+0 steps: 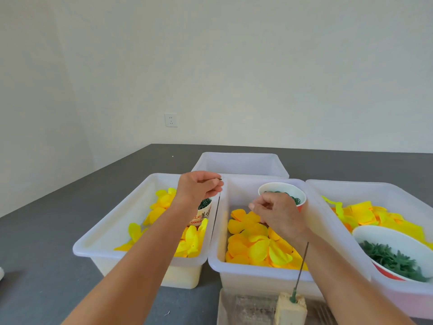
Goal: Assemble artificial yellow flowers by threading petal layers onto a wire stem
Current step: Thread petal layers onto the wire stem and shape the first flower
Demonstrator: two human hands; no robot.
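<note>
Left hand (199, 186) fingers pinch a thin wire stem (218, 202); right hand (277, 213) fingers curl, seemingly empty.

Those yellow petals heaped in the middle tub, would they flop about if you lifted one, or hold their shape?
Probably floppy: the yellow petals look thin, curling and draping over each other in the middle tub. Likely very light too, since they lie in a loose, uncrushed heap. They seem unlikely to roll or break, but a single layer might cling to its neighbours when picked.
</note>
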